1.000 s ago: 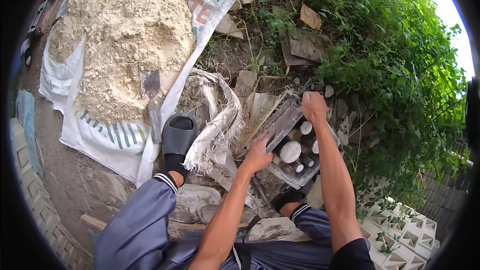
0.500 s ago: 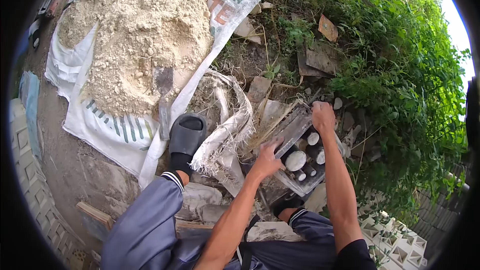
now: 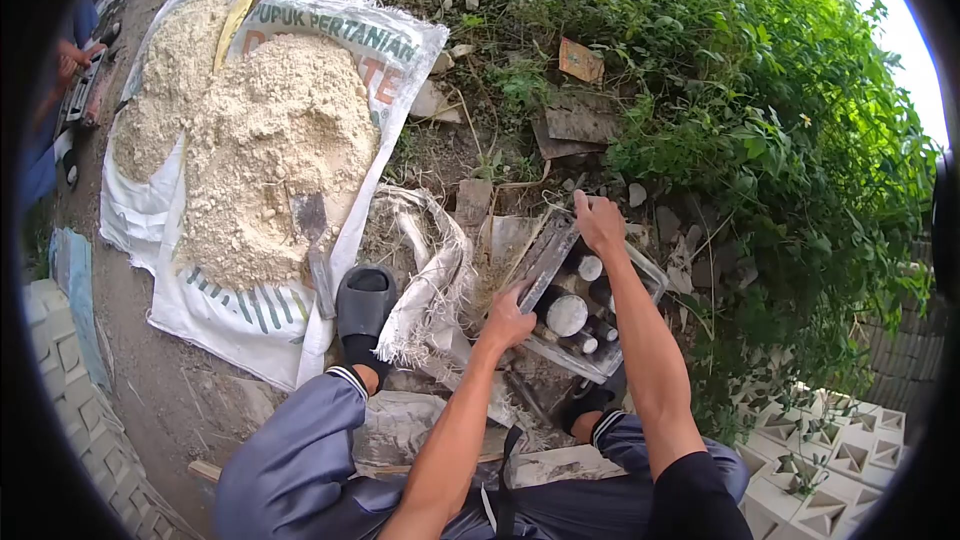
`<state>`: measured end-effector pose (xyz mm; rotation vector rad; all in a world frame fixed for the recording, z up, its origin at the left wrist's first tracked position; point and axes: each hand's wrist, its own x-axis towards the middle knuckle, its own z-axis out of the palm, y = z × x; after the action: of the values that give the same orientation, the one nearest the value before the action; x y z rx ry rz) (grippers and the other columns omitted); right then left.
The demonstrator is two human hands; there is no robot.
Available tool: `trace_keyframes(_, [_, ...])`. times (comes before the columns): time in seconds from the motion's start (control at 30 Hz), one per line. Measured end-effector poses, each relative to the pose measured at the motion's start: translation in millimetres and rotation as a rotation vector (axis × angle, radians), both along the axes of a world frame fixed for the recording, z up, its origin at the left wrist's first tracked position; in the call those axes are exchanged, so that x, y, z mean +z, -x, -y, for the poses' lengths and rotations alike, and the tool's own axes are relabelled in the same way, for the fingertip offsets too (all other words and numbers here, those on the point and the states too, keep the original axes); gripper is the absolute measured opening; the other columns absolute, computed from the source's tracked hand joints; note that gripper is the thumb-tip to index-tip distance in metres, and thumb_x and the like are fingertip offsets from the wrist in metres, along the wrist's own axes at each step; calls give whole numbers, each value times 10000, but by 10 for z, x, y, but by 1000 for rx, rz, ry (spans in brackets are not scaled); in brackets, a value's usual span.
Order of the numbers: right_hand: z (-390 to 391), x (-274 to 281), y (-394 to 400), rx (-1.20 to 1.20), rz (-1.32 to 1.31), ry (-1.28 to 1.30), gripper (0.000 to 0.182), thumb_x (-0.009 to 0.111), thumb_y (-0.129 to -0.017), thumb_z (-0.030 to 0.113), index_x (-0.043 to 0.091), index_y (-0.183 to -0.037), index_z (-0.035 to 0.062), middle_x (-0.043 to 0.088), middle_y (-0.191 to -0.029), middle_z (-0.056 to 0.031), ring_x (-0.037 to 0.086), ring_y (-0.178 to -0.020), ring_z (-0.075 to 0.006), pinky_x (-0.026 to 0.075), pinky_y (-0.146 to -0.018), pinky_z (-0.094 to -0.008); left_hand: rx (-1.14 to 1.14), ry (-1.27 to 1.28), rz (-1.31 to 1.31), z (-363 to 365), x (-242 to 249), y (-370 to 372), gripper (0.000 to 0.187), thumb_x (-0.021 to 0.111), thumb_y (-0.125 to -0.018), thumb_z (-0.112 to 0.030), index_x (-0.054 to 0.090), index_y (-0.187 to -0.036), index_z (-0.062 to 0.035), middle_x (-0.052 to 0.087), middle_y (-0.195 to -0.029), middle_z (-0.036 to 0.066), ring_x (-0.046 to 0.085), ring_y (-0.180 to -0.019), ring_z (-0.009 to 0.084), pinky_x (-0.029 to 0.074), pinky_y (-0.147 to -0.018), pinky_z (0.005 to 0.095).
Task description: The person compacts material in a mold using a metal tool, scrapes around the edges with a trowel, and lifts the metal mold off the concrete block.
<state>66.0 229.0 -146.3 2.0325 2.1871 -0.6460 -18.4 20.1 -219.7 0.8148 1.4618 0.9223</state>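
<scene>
A block mould [image 3: 602, 372] with a grey, worn frame sits on the ground between my feet, slightly askew. Several pale round-ended cylinders [image 3: 567, 316] stand inside it, the largest near the middle. My left hand [image 3: 509, 321] is closed around the lower end of the mould's long left side plate [image 3: 548, 262]. Around that plate's upper end my right hand [image 3: 601, 225] is wrapped, its forearm crossing in front of part of the mould. The fingers under the plate are partly hidden.
A printed white sack [image 3: 410, 48] bears a heap of pale, crumbly sand-like material [image 3: 300, 105]. A trowel [image 3: 312, 218] rests on it. Torn sacking [image 3: 440, 280] lies beside my sandal [image 3: 365, 303]. Patterned blocks [image 3: 840, 455] stand lower right; another person's hand [image 3: 72, 58] shows far left.
The view has shifted, bringing more of the sack and another person into sight at the left. Both hands keep hold of the side plate, which now appears narrower, seen more edge-on.
</scene>
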Motion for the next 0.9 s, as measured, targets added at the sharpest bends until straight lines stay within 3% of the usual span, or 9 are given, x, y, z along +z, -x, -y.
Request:
trace_keyframes(0.1, [145,74,-489,-164,-460,-382,298,506,-896,273,671,-939,28,671,-893,-171,622,-853,-342,469,-787,-411,-170,23,-62,-130,316,165,671,639,-720,-238,437,-1312,5,486,-1300,236,429,-1231,375,311,-1061,391])
trace_keyframes(0.17, [268,244,-1036,-248,-279,-503,269,532,-880,237,635,-1052,59,642,-1006,-143,584,-939,-321,444,-841,-404,-187,2,-250,-280,309,90,721,623,-799,-376,373,-1362,0,454,-1334,225,413,-1242,375,310,-1056,396])
trace_keyframes(0.3, [491,98,-2061,-618,-339,2,604,471,-896,526,488,-1298,75,511,-1293,-169,454,-1214,-328,358,-988,-420,-64,71,209,-740,242,18,622,536,-884,-384,394,-1360,-10,471,-1338,199,426,-1257,318,300,-1050,355])
trace_keyframes(0.4, [737,95,-2082,-867,-960,416,1004,429,-817,712,37,-1478,66,22,-1544,-122,27,-1415,-250,38,-1124,-430,23,181,-147,-1105,197,98,530,519,-895,-368,492,-1295,-21,559,-1252,170,510,-1172,269,350,-1007,342])
trace_keyframes(0.5, [799,-146,-2200,-902,-982,333,974,453,-809,707,157,-1430,18,158,-1484,-141,150,-1359,-254,114,-1098,-397,100,36,-438,-1294,-159,162,402,558,-884,-277,589,-1192,-20,633,-1140,151,585,-1064,244,421,-928,332])
trace_keyframes(0.63, [774,-421,-2069,-927,-973,170,953,500,-792,697,397,-1336,-78,430,-1366,-180,397,-1246,-263,265,-1045,-332,-78,-6,-210,-1396,-442,184,272,641,-795,-117,659,-1041,-2,677,-966,174,656,-900,262,496,-789,313])
trace_keyframes(0.67, [786,-346,-2017,-935,-871,64,934,505,-766,730,554,-1157,-117,564,-1170,-190,505,-1029,-255,356,-944,-327,-97,-50,-291,-1402,-428,181,275,647,-784,-125,664,-1034,-12,681,-944,169,661,-869,261,502,-770,321])
trace_keyframes(0.8, [714,-343,-2038,-952,-622,72,885,493,-751,755,630,-900,-107,576,-861,-167,481,-806,-234,404,-807,-375,-88,-104,-454,-1406,-386,140,251,678,-735,-183,700,-939,-40,684,-839,168,673,-777,272,515,-722,343])
trace_keyframes(0.9, [719,-270,-2013,-950,-620,94,881,490,-755,753,631,-907,-104,577,-852,-145,472,-796,-243,400,-809,-386,-88,-90,-538,-1251,-363,200,238,701,-699,-228,717,-848,-43,675,-770,175,671,-735,280,516,-698,351])
